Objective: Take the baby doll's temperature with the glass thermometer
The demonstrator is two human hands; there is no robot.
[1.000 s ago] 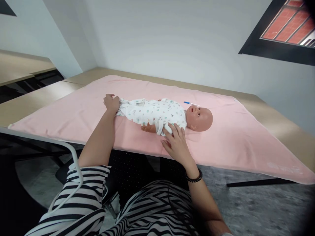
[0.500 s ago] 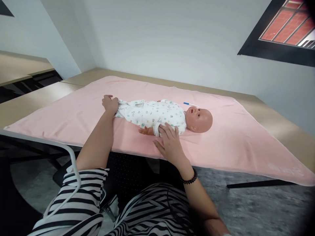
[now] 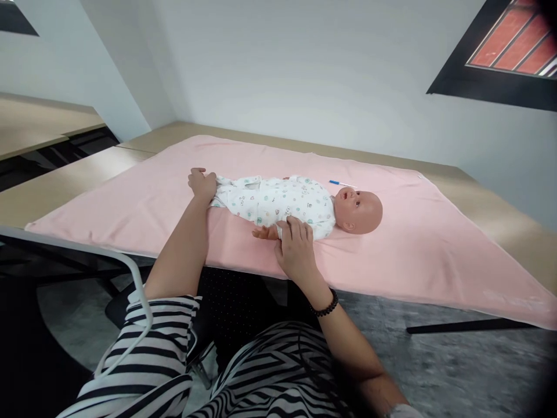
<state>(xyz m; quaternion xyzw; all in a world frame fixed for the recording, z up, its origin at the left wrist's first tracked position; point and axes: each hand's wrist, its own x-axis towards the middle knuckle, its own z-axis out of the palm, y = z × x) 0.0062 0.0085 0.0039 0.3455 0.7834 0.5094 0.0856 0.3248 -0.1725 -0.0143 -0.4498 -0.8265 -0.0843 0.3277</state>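
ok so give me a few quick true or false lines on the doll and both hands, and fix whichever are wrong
1. The baby doll lies on a pink blanket. True.
2. The left hand is at the leg end of the doll's white printed outfit. True.
3. The doll lies face down. False: it lies face up.
4. The right hand is on the doll's near arm, at the sleeve. True.
5. The left wrist wears a bracelet. False: the black beaded bracelet is on the right wrist.
6. The right hand holds a stick. False: the slim blue-and-white stick lies on the blanket beyond the doll, near its head.
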